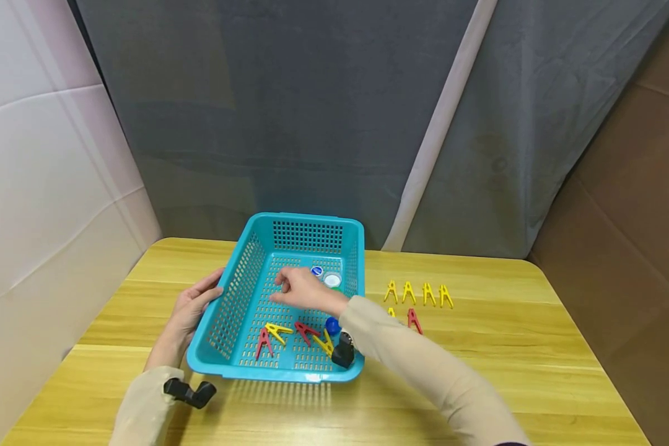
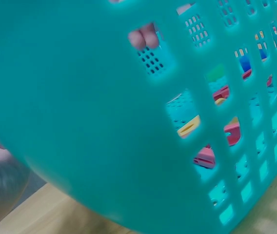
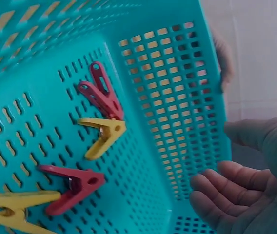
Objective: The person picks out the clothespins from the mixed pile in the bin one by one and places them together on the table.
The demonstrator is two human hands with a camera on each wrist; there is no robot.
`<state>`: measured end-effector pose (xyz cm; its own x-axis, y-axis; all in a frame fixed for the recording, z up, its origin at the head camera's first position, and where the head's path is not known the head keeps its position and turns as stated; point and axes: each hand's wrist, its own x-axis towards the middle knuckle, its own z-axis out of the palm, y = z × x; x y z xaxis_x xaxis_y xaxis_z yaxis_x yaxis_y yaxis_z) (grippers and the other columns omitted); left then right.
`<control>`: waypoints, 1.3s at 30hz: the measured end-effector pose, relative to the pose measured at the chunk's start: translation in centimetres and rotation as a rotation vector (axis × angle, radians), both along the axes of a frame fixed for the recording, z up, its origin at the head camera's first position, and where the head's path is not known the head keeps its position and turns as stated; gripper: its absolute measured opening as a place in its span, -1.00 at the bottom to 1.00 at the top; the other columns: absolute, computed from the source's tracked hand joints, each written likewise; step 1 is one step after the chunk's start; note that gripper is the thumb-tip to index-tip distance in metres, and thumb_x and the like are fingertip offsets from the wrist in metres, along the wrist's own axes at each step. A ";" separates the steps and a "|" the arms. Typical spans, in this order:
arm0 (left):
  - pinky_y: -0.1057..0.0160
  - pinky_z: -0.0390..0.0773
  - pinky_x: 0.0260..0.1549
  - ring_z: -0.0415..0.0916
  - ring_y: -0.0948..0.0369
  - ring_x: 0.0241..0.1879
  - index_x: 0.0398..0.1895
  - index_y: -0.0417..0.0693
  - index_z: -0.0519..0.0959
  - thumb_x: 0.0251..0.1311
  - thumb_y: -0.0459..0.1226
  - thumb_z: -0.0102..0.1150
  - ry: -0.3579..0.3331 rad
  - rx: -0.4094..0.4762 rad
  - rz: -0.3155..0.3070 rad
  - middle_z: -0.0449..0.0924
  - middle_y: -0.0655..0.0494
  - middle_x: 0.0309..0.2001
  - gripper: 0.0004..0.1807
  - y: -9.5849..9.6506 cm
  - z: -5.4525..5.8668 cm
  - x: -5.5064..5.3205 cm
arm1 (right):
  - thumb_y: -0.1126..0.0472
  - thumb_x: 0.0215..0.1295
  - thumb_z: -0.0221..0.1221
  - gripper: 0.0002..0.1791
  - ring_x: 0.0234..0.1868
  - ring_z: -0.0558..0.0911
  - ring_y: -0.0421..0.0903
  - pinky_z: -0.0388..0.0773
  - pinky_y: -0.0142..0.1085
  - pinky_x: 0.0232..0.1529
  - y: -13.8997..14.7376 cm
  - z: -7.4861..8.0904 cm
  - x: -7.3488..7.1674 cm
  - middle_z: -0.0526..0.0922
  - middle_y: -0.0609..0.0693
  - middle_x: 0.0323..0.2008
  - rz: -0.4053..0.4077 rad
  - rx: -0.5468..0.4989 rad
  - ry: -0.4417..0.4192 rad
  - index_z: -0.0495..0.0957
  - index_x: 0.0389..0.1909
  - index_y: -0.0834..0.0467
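Observation:
My left hand (image 1: 189, 310) grips the left side of a turquoise plastic basket (image 1: 275, 374) at its rim. My right hand (image 1: 306, 290) reaches into the basket above its floor. Its fingers are loosely bent and the thumb stands apart, with nothing between them in the right wrist view. Below it, in the basket's near part, lie red clothespins (image 1: 264, 343) and yellow clothespins (image 1: 279, 332). A blue bottle cap (image 1: 332, 326) lies by the right wrist. Farther back are a white cap (image 1: 332, 280) and a blue-and-white cap (image 1: 317, 271), with a green one partly hidden.
On the wooden table (image 1: 479, 359), right of the basket, several yellow clothespins (image 1: 409, 292) stand in a row. In front of them are a red clothespin (image 1: 415, 321) and a yellow one partly covered by the right sleeve. A grey curtain (image 1: 312, 111) hangs behind the table.

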<state>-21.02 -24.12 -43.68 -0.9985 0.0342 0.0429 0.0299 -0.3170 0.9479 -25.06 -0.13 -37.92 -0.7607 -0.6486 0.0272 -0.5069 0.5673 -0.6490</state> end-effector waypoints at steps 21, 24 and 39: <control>0.40 0.59 -0.22 0.57 0.38 -0.12 0.14 0.04 0.53 0.25 -0.48 0.05 -0.005 -0.006 -0.004 0.60 0.40 -0.10 -0.57 -0.1 0.1 0.0 | 0.23 -0.02 0.41 -0.64 -0.55 0.44 -0.30 0.41 -0.54 -0.46 -2.7 -2.9 -0.1 0.52 -0.13 -0.57 -0.030 0.215 -0.101 0.58 -0.19 0.26; 0.39 0.60 -0.22 0.57 0.38 -0.12 0.15 0.03 0.53 0.25 -0.49 0.04 -0.008 -0.002 -0.004 0.60 0.40 -0.10 -0.57 -0.1 0.0 0.0 | 0.25 -0.02 0.41 -0.65 -0.55 0.45 -0.30 0.42 -0.53 -0.45 -2.8 -3.0 -0.1 0.53 -0.12 -0.56 -0.020 0.215 -0.117 0.57 -0.20 0.25; 0.40 0.59 -0.22 0.57 0.39 -0.12 0.13 0.05 0.55 0.26 -0.49 0.03 -0.008 0.012 -0.005 0.60 0.39 -0.10 -0.57 -0.1 0.0 0.0 | 0.14 -0.13 0.48 -0.66 -0.46 0.41 -0.26 0.39 -0.51 -0.49 -3.1 -3.5 0.6 0.45 -0.16 -0.49 0.046 0.424 -0.082 0.51 -0.43 0.15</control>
